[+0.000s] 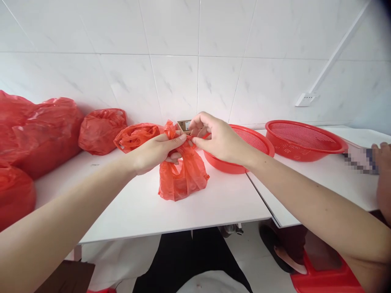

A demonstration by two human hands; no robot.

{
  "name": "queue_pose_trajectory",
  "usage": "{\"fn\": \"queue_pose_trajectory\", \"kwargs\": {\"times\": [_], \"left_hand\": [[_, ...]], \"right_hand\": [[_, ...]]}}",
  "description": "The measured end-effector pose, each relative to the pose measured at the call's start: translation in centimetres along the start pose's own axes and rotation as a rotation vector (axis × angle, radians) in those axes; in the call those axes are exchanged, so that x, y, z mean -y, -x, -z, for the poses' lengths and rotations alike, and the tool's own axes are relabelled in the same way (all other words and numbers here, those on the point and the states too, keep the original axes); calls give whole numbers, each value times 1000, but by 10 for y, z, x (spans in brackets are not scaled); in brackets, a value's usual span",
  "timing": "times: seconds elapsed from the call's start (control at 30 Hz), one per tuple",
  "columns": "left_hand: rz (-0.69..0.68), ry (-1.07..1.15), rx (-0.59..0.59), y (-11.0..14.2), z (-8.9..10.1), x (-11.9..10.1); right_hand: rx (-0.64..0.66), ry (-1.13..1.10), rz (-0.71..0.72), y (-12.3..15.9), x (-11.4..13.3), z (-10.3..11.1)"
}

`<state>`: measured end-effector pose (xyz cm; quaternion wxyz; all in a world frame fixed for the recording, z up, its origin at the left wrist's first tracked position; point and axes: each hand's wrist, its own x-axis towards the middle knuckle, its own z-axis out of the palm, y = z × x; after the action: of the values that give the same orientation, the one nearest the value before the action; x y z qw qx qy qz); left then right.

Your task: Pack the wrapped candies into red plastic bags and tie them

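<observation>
In the middle of the white table (pixel 137 207) a red plastic bag (pixel 183 179) stands below my two hands. My left hand (pixel 160 148) is closed around the gathered top of the bag, thumb on top. My right hand (pixel 214 138) pinches the twisted plastic at the bag's neck, close to my left fingertips. What is inside the bag cannot be made out. Just behind my left hand lies a bunched red plastic bag (pixel 137 136). A red perforated basket (pixel 226 165) sits behind my right hand and is partly covered by it.
Several filled red bags (pixel 51 134) line the left side, with a smaller red bag (pixel 102 130) beside them. Another red basket (pixel 305 152) stands at the right. Behind my hands is a small cardboard box (pixel 183 125). Another person's hand (pixel 383 162) shows at the right edge, near a blurred object.
</observation>
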<state>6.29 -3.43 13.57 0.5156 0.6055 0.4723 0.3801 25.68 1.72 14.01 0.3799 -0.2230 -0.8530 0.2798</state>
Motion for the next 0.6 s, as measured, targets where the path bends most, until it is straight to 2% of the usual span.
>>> {"fn": "queue_pose_trajectory", "kwargs": {"times": [0.1,0.2,0.3,0.37,0.47,0.53,0.6], "left_hand": [[-19,-5,-25,0,-3,1],[-55,13,-51,-1,-2,0],[-101,-1,-27,-2,0,-1],[-150,-69,34,0,0,-3],[-165,-280,116,5,-5,-8],[-132,-441,127,8,-10,-9],[-126,-564,66,10,-15,-6]], "right_hand": [[-23,-21,12,-1,-5,-7],[-97,-64,73,7,6,-5],[-50,-135,157,17,22,-3],[-29,-187,188,20,25,-5],[-79,-296,88,18,11,-13],[-9,-375,-54,17,-4,-20],[96,-439,-159,20,-18,-27]]}}
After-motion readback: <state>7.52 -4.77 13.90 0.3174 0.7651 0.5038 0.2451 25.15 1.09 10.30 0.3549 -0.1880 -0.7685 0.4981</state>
